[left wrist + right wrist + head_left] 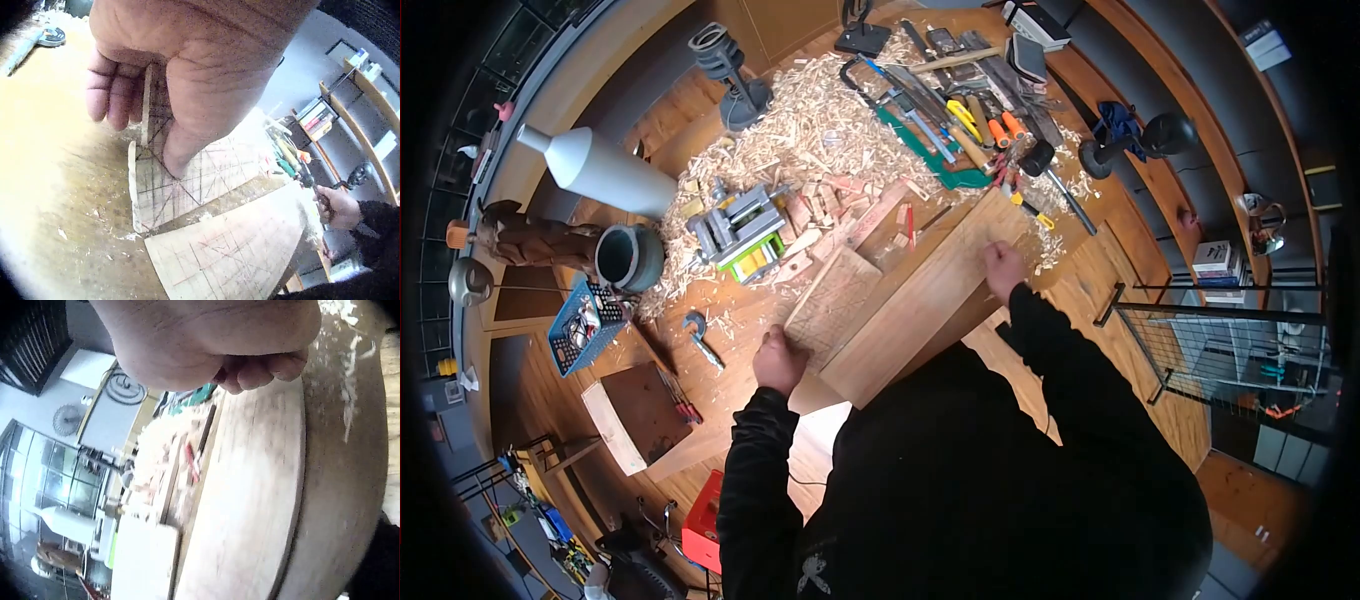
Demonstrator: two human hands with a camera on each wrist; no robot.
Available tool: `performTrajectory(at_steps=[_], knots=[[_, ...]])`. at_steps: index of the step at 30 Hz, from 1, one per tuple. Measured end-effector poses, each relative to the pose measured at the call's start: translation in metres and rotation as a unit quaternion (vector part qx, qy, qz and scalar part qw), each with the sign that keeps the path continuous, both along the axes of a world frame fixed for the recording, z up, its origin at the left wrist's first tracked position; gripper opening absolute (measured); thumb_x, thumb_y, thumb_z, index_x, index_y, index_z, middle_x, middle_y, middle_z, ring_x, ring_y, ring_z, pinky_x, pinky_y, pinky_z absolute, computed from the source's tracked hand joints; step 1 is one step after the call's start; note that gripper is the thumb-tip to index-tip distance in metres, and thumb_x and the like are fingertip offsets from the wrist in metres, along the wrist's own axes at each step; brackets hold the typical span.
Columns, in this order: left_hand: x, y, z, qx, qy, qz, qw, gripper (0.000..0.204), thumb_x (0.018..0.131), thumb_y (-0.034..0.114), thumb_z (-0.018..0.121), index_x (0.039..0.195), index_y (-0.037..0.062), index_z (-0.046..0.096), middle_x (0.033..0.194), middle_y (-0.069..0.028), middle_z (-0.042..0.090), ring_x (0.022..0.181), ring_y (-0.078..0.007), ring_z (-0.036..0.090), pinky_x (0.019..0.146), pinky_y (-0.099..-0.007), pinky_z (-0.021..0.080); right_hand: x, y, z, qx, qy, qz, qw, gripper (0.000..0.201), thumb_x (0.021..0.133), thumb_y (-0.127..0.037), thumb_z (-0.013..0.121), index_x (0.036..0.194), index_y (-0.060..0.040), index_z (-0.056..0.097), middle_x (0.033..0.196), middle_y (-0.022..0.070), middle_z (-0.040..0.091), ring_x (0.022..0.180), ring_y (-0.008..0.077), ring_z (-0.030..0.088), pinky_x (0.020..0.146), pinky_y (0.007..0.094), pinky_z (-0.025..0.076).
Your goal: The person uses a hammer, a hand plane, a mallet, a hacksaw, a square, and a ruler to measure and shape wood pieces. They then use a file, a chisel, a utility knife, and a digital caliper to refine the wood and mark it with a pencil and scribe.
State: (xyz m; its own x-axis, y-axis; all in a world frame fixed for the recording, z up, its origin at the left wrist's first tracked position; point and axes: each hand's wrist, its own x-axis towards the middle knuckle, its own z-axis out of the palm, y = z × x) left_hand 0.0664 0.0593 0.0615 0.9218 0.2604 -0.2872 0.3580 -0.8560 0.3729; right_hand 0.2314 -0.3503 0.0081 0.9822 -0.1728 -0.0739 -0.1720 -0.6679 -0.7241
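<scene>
A long wooden board [925, 300] lies slantwise on the bench in front of the person. My right hand [1004, 270] grips its far right end with curled fingers; in the right wrist view these fingers [256, 372] bend over the board's end. Beside the long board is a shorter board [835, 300] with ruled grid lines, clearest in the left wrist view. My left hand [780, 362] pinches the near end of this shorter board, thumb [178, 156] on the lined face and fingers [115, 100] past the edge.
Wood shavings [810, 120] heap across the bench. Saws and chisels crowd the back right, near a green mat [960, 178]. A vise [740, 225], a clamp [702, 340] and a blue basket [585, 325] stand left. Wood offcuts [830, 205] lie behind the boards.
</scene>
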Motion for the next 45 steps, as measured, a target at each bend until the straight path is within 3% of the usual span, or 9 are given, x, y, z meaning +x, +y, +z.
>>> performTrajectory(at_steps=[9,21,22,23,24,28,34,37,45], knots=[[0.014,-0.003,-0.008,-0.01,0.072,0.07,0.995,0.067,0.064,0.022,0.084,0.119,0.0012,0.051,0.107,-0.0215,0.057,0.095,-0.04,0.061,0.08,-0.0459,0.052,0.135,-0.07,-0.027,-0.048,0.013,-0.029,0.998,0.029,0.09,-0.027,0.059,0.095,0.0003,0.065,0.079,0.0204,0.066,0.075,0.0339,0.066,0.067,0.0412,0.049],[0.001,-0.003,-0.031,-0.03,0.012,0.069,0.997,0.061,0.073,0.025,0.076,0.125,0.0017,0.052,0.12,-0.0221,0.056,0.107,-0.0401,0.056,0.091,-0.0462,0.049,0.186,-0.084,-0.074,0.01,0.059,0.015,0.998,0.021,0.081,-0.035,0.064,0.084,-0.0186,0.077,0.081,0.003,0.072,0.075,0.0183,0.067,0.072,0.0339,0.05],[-0.001,-0.004,-0.029,-0.023,0.003,0.084,0.996,0.06,0.074,0.026,0.075,0.124,0.0022,0.053,0.12,-0.0222,0.055,0.107,-0.0407,0.056,0.09,-0.0463,0.049,0.181,-0.069,-0.048,-0.08,0.116,-0.023,0.99,0.024,0.082,-0.036,0.065,0.093,-0.0175,0.075,0.087,0.0041,0.072,0.08,0.0187,0.066,0.074,0.0325,0.05],[-0.004,-0.005,-0.027,-0.019,-0.008,0.095,0.995,0.058,0.075,0.027,0.075,0.123,0.0026,0.053,0.12,-0.0223,0.055,0.106,-0.0413,0.056,0.089,-0.0465,0.049,0.184,-0.092,-0.077,0.12,-0.043,0.159,0.979,0.03,0.082,-0.036,0.066,0.105,-0.0175,0.072,0.092,0.0069,0.072,0.085,0.0205,0.066,0.076,0.0339,0.049],[-0.008,-0.003,-0.027,-0.012,-0.023,0.119,0.993,0.055,0.076,0.029,0.074,0.12,0.0029,0.054,0.119,-0.0225,0.054,0.105,-0.0416,0.056,0.089,-0.0466,0.049,0.17,-0.093,-0.064,0.107,0.071,0.062,0.99,0.035,0.083,-0.036,0.066,0.111,-0.0155,0.07,0.094,0.0101,0.071,0.086,0.0233,0.065,0.076,0.0365,0.048],[-0.034,0.024,-0.03,0.042,-0.074,0.222,0.971,0.039,0.082,0.029,0.068,0.111,0.0037,0.059,0.109,-0.0223,0.055,0.1,-0.0416,0.057,0.084,-0.048,0.049,0.129,-0.092,-0.048,-0.123,0.045,-0.012,0.991,0.036,0.087,-0.031,0.06,0.099,0.0022,0.067,0.093,0.0216,0.069,0.091,0.0364,0.066,0.079,0.0421,0.05],[-0.101,0.109,-0.04,0.282,-0.074,0.315,0.903,0.039,0.08,0.025,0.064,0.107,-0.0013,0.054,0.107,-0.0238,0.053,0.102,-0.0399,0.054,0.084,-0.0487,0.047,0.069,-0.069,-0.055,-0.095,0.032,0.039,0.994,0.028,0.086,-0.027,0.061,0.093,-0.0006,0.067,0.089,0.0191,0.069,0.086,0.0335,0.067,0.077,0.0413,0.051],[-0.122,0.144,-0.042,0.277,0.029,0.372,0.886,0.036,0.079,0.024,0.064,0.104,0.0007,0.053,0.11,-0.0203,0.053,0.105,-0.0385,0.054,0.087,-0.0487,0.047,0.034,-0.025,-0.024,-0.254,0.088,0.037,0.963,0.025,0.087,-0.025,0.062,0.093,-0.0015,0.066,0.086,0.0163,0.068,0.083,0.0306,0.067,0.075,0.0399,0.05],[-0.135,0.175,-0.056,0.171,0.066,0.38,0.907,0.033,0.081,0.017,0.066,0.107,0.0019,0.053,0.106,-0.02,0.06,0.094,-0.0372,0.063,0.084,-0.0451,0.052,-0.022,0.035,-0.041,0.076,0.095,0.1,0.987,0.013,0.089,-0.014,0.062,0.09,-0.0009,0.062,0.073,0.0067,0.065,0.064,0.0133,0.06,0.06,0.0284,0.048]])
